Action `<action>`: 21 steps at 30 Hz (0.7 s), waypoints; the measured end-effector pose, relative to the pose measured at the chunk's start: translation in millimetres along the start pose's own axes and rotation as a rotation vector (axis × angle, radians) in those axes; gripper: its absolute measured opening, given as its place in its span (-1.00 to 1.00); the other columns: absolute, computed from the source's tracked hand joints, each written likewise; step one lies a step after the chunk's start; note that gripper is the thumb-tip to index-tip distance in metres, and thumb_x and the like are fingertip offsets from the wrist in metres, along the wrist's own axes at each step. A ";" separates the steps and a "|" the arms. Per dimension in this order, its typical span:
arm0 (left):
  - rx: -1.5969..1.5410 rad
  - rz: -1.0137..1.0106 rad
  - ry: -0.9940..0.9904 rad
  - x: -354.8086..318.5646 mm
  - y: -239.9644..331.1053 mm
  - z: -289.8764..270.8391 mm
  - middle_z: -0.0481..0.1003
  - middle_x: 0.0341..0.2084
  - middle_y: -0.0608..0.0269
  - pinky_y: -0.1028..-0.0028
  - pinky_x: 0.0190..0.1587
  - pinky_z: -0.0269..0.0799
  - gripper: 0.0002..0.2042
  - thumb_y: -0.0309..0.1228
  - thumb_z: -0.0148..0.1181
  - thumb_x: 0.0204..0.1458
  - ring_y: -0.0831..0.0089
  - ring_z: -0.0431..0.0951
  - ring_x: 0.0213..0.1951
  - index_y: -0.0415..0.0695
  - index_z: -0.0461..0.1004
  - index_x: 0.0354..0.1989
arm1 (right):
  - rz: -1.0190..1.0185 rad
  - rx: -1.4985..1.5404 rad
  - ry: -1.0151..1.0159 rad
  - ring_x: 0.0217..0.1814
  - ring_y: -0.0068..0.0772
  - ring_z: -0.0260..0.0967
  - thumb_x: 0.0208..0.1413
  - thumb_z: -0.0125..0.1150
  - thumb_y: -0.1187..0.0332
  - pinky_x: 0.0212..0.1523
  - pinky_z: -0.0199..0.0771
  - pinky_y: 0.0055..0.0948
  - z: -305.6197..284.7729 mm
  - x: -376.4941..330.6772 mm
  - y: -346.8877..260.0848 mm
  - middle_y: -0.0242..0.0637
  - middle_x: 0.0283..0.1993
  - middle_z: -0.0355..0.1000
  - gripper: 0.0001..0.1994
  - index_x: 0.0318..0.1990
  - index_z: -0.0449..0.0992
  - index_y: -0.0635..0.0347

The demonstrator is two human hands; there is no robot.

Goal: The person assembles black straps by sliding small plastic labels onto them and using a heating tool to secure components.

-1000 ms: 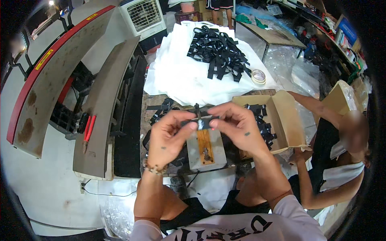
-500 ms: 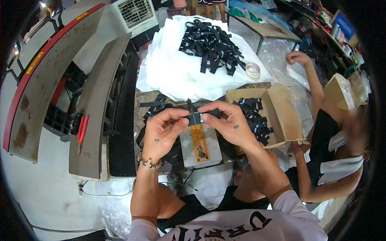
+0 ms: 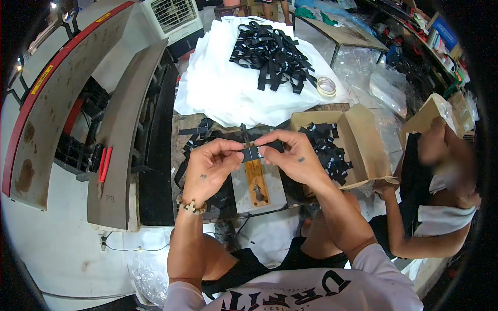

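Strap (image 3: 258, 152), short, black and probably limp and light, is pinched at each end between left hand (image 3: 210, 168) and right hand (image 3: 291, 155), fingers closed on it.

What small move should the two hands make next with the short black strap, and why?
Probably lower the short black strap onto the grey plate with the orange strip. Left hand and right hand pinch its ends, stretched flat just above that plate.
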State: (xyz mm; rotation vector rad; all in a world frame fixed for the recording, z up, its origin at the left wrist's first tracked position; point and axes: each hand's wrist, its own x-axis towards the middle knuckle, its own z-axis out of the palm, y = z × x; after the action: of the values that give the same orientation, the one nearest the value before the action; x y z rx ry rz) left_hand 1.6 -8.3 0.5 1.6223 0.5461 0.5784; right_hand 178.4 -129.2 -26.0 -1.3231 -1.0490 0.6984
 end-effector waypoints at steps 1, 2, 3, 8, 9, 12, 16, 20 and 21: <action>0.000 -0.012 0.000 0.2 -0.5 -0.2 0.55 -0.43 0.32 0.65 -0.33 0.40 -0.84 -0.60 0.26 0.08 0.68 0.50 -0.39 -0.29 0.59 -0.15 | 0.000 0.000 0.000 -0.55 -0.82 0.24 0.17 0.25 0.45 -0.60 0.19 -0.69 -0.2 0.0 -0.6 -0.49 -0.48 0.48 -0.86 -0.14 0.62 0.22; 0.000 -0.012 0.000 0.3 -1.3 -0.5 0.55 -0.43 0.32 0.65 -0.33 0.40 -0.84 -0.60 0.26 0.08 0.68 0.50 -0.39 -0.29 0.59 -0.15 | 0.015 -0.015 -0.005 -0.54 -0.82 0.24 0.17 0.25 0.45 -0.60 0.19 -0.69 -0.6 -0.2 -1.6 -0.48 -0.48 0.48 -0.86 -0.15 0.63 0.21; 0.000 -0.014 -0.006 0.6 -2.3 -0.7 0.55 -0.43 0.32 0.65 -0.33 0.40 -0.83 -0.59 0.26 0.08 0.68 0.50 -0.39 -0.29 0.59 -0.15 | 0.030 -0.031 -0.010 -0.54 -0.82 0.25 0.16 0.25 0.45 -0.60 0.19 -0.69 -1.0 -0.3 -2.0 -0.48 -0.48 0.48 -0.87 -0.15 0.63 0.21; -0.012 -0.017 -0.021 1.2 -3.5 -0.7 0.56 -0.42 0.31 0.65 -0.32 0.41 -0.83 -0.59 0.26 0.08 0.67 0.50 -0.39 -0.30 0.58 -0.15 | 0.045 -0.034 -0.015 -0.54 -0.81 0.26 0.16 0.26 0.45 -0.59 0.20 -0.68 -2.3 0.0 -0.3 -0.47 -0.47 0.49 -0.87 -0.16 0.63 0.21; -0.010 -0.019 -0.024 1.4 -3.8 -0.7 0.57 -0.42 0.30 0.64 -0.32 0.42 -0.83 -0.59 0.26 0.08 0.67 0.51 -0.39 -0.30 0.58 -0.15 | 0.063 -0.041 -0.019 -0.53 -0.80 0.27 0.16 0.26 0.45 -0.58 0.22 -0.68 -2.5 -0.2 -1.5 -0.46 -0.47 0.49 -0.87 -0.16 0.63 0.22; -0.009 -0.026 -0.027 1.7 -3.5 -0.7 0.57 -0.41 0.29 0.64 -0.31 0.43 -0.83 -0.59 0.27 0.08 0.66 0.51 -0.39 -0.30 0.58 -0.15 | 0.050 -0.028 -0.012 -0.50 -0.77 0.32 0.16 0.27 0.45 -0.54 0.28 -0.67 -0.9 -1.0 -5.1 -0.45 -0.46 0.50 -0.87 -0.17 0.63 0.24; -0.015 -0.023 -0.032 1.2 -3.7 -1.1 0.57 -0.41 0.28 0.64 -0.31 0.44 -0.83 -0.58 0.27 0.09 0.66 0.52 -0.39 -0.30 0.58 -0.15 | 0.072 -0.043 -0.025 -0.45 -0.75 0.36 0.16 0.26 0.46 -0.49 0.34 -0.65 -0.5 -0.6 -6.5 -0.43 -0.44 0.50 -0.87 -0.17 0.62 0.26; -0.016 -0.017 -0.044 2.7 -5.6 -0.5 0.57 -0.42 0.29 0.64 -0.32 0.43 -0.84 -0.57 0.27 0.09 0.67 0.51 -0.40 -0.29 0.58 -0.15 | 0.049 -0.001 -0.033 -0.43 -0.74 0.37 0.16 0.26 0.46 -0.47 0.36 -0.65 -1.0 -0.6 -1.1 -0.42 -0.44 0.50 -0.87 -0.16 0.62 0.26; -0.004 -0.018 -0.044 2.7 -5.3 0.0 0.58 -0.43 0.28 0.62 -0.33 0.44 -0.85 -0.58 0.26 0.09 0.64 0.52 -0.40 -0.29 0.58 -0.15 | 0.046 0.014 -0.038 -0.43 -0.74 0.37 0.16 0.26 0.46 -0.47 0.36 -0.65 -1.2 -0.7 -0.6 -0.42 -0.43 0.50 -0.86 -0.16 0.62 0.25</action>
State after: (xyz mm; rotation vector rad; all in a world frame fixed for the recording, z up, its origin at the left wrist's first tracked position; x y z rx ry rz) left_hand 3.5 -5.9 -4.6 1.6210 0.5259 0.5293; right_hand 179.2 -130.5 -25.4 -1.3295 -1.0454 0.7667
